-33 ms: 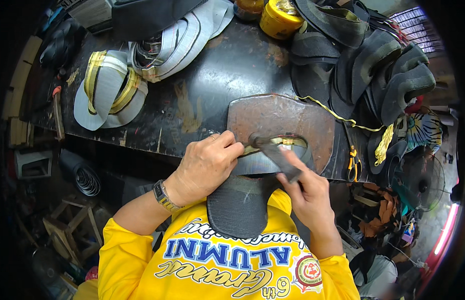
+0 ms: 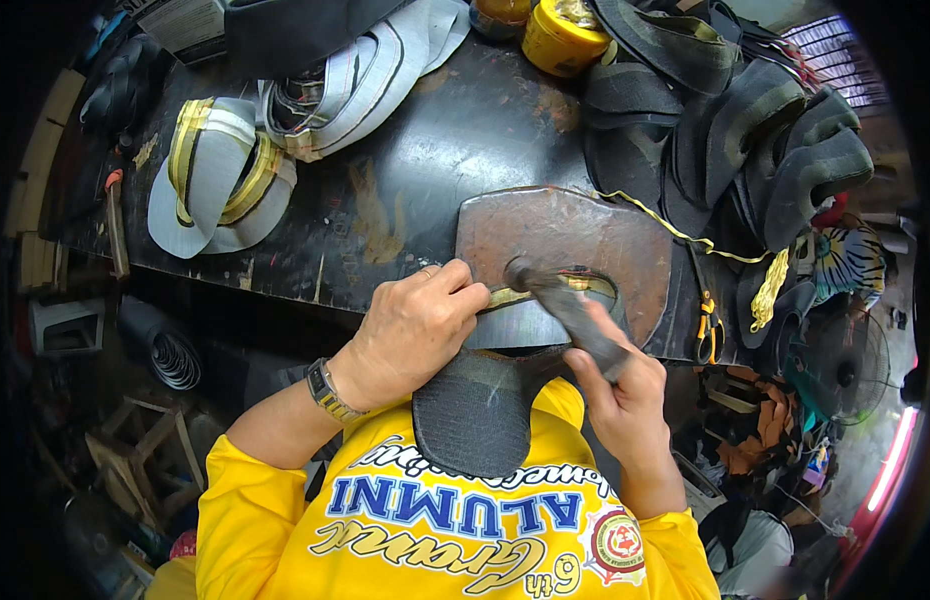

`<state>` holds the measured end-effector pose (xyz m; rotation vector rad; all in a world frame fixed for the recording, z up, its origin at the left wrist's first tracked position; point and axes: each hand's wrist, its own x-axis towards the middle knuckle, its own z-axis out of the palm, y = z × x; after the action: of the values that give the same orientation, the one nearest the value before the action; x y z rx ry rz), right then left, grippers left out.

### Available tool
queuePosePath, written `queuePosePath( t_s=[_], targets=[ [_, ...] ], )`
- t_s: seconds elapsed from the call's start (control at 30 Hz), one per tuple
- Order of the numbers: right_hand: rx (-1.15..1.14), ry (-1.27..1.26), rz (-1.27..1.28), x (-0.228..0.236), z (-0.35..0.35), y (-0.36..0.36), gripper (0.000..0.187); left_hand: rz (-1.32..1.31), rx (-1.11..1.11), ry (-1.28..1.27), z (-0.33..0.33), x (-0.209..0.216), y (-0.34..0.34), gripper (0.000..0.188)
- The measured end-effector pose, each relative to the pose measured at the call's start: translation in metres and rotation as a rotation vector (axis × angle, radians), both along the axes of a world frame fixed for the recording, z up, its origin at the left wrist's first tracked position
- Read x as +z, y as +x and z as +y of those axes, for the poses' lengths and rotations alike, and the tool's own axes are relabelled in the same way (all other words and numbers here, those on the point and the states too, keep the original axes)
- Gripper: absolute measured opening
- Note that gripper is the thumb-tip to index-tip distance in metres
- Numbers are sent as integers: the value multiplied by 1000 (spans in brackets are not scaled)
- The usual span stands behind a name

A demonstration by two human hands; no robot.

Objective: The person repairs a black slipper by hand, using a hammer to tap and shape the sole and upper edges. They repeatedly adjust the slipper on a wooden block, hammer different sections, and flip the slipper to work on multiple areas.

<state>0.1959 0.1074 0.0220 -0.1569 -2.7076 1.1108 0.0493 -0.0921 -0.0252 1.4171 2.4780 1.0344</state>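
A black mesh slipper upper (image 2: 473,415) with a grey inner face and yellowish band edge lies partly on a brown slab (image 2: 545,225) at the table's near edge. Its rounded black end hangs toward my yellow shirt. My left hand (image 2: 410,325) is closed, fingertips pinching the band's left edge. Wrapped round a dark hammer (image 2: 575,315) is my right hand (image 2: 630,395), to the right of the upper. The hammer's round head is over the band, just right of my left fingertips. Motion blurs the hammer, and I cannot tell whether it touches the band.
Grey slipper pieces (image 2: 200,190) with yellow-edged bands lie on the left. Black slipper uppers (image 2: 730,130) are heaped at right. A yellow tub (image 2: 563,40) stands at the back. Orange-handled scissors (image 2: 706,330) and yellow cord (image 2: 771,290) lie right of the slab.
The hammer has shifted slightly to the right, and its head shows more clearly. My right hand has moved with it. My left hand keeps its grip.
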Motion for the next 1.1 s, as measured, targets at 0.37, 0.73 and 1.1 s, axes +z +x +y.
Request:
queuePosePath(
  t_s=[0.37, 0.73, 1.1],
  targets=[
    [-43, -189, -153, 4, 21, 8, 50, -407, -28, 203, 19, 13, -8, 12],
    [-382, 95, -294, 0, 57, 32, 43, -96, -114, 40, 136, -6, -6, 18],
    [-318, 75, -368, 3, 65, 32, 49, -191, -73, -139, 113, 13, -11, 25]
  ],
)
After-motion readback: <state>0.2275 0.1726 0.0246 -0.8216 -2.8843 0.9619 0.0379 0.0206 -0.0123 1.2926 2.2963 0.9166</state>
